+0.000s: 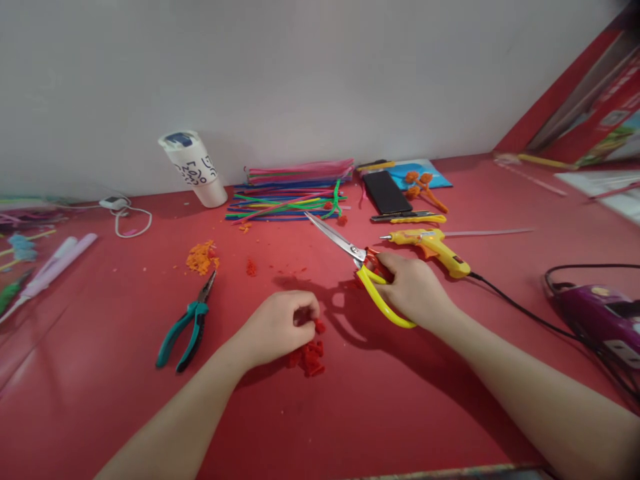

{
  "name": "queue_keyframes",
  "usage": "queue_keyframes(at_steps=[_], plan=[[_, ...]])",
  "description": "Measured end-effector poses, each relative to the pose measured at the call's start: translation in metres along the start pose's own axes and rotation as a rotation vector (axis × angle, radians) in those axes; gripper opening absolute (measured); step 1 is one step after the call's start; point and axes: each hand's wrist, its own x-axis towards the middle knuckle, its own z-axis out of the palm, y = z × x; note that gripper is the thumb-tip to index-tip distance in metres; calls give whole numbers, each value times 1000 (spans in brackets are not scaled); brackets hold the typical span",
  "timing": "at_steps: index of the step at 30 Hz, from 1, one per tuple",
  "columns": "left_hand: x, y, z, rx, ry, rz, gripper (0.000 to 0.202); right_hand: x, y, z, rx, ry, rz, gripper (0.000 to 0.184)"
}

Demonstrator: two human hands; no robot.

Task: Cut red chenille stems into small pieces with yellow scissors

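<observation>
A pile of red cut pieces (307, 357) lies near the middle of the red table (380, 413), a little toward the near edge. The left hand (277, 327) rests on its top, fingers curled in and bunched together, the tips pinching at the uppermost pieces. Just to the right, and apart from the pile, the right hand (413, 290) grips one pair of scissors (345, 247), fingers closed through the yellow handle loops; the blades lie together and point toward the far left corner.

Open red surface runs between the two forearms down to the near edge, and again from the pile leftward past one pair of teal pliers (187, 330) to the left edge. Beyond the pliers sit two small heaps: an orange one (201, 257) and a smaller red one (251, 268).

Just behind the right hand lies one yellow glue gun (433, 245), its black cord (520, 307) trailing toward the right edge, where one purple device (597, 310) sits. Along the far edge, against the wall, stand one tilted paper cup (195, 167), one stack of coloured pipe cleaners (290, 193) and one dark phone (386, 192). Near the left edge are one white charger (116, 204) and one pale pen-shaped tool (60, 263).
</observation>
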Motion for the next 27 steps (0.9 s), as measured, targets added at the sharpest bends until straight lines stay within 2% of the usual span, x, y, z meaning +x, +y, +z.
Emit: queue_keyframes(at_steps=[3,5,7,9,11,12,14,20,24,27], plan=[[2,0,1,-197,44,-122,3,-2,-3,-1,79,6,6,21],[3,2,2,-348,38,-187,4,-5,-8,-1,192,-28,26,21],[3,5,5,-506,23,-238,9,-10,-16,-1,382,-139,51,19],[3,9,8,-641,3,-272,12,-16,-25,-2,600,-321,80,18],[2,12,12,-715,-26,-282,13,-21,-35,-3,784,-478,99,16],[1,13,14,-725,-38,-282,13,-23,-38,-4,841,-507,94,15],[1,15,16,-720,-36,-285,13,-27,-44,-5,889,-508,85,14],[1,14,22,-676,14,-269,10,-30,-47,-4,900,-406,10,20],[1,16,24,-585,51,-226,9,-30,-45,-2,843,-379,4,21],[2,16,22,-617,118,-248,8,-28,-41,-2,753,-352,-17,22]])
